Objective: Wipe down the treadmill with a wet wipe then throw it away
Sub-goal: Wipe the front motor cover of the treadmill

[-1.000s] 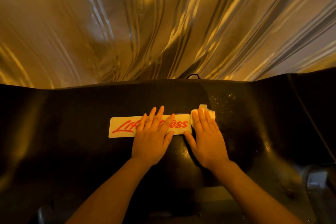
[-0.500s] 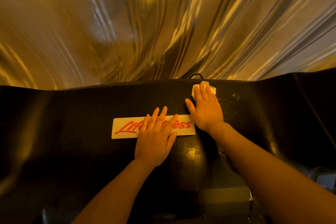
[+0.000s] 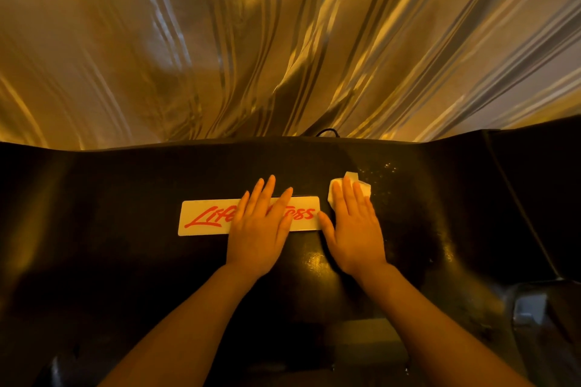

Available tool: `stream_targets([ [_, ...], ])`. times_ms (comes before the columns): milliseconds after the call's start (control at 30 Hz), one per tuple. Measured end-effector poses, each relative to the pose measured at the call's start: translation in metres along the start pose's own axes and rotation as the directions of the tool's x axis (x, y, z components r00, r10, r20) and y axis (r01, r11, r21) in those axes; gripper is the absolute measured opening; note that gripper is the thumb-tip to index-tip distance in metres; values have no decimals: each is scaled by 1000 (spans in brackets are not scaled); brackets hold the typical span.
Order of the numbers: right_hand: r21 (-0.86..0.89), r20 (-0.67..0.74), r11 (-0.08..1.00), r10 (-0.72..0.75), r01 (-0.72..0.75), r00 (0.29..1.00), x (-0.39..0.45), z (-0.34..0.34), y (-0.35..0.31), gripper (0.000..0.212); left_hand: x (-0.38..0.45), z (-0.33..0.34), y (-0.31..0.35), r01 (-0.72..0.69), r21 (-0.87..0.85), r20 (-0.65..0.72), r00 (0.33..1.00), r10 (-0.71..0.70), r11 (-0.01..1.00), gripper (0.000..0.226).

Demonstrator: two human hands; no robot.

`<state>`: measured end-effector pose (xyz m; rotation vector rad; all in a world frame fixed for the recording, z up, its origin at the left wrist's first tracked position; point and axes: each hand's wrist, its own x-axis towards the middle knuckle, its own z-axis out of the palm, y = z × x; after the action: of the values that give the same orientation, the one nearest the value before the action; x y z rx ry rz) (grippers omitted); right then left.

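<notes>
The treadmill's black motor cover (image 3: 125, 229) fills the lower half of the head view. A white label with red lettering (image 3: 204, 217) sits at its middle. My left hand (image 3: 259, 229) lies flat on the cover, fingers straight, over the label's right part. My right hand (image 3: 355, 229) presses a folded white wet wipe (image 3: 364, 187) flat against the cover just right of the label. The wipe pokes out beyond my fingertips; most of it is hidden under the hand. The surface right of the wipe glistens with wet streaks.
A striped, shiny curtain (image 3: 283, 41) hangs right behind the cover's far edge. A black cable loop (image 3: 327, 132) shows at that edge. A grey metal part (image 3: 528, 311) sits at the lower right beside the cover.
My right hand has drawn the wipe back from the cover's far edge towards me, to beside the label. My left hand has stayed on the label.
</notes>
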<state>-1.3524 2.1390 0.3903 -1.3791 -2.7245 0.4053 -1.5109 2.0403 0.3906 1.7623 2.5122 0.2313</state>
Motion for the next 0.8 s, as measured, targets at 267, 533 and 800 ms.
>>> stream_targets([
  [267,-45,14,999,-11,12,1000,30,-17,11,70,48,1,31,191,17,82,978,-192,981,55],
  [533,-46,-16,998,44,-44,999,84,-23,14,70,45,6,33,185,60,36,982,-187,981,57],
  [800,1,-81,997,75,-75,994,39,-7,14,76,46,3,33,187,51,51,981,-189,981,56],
])
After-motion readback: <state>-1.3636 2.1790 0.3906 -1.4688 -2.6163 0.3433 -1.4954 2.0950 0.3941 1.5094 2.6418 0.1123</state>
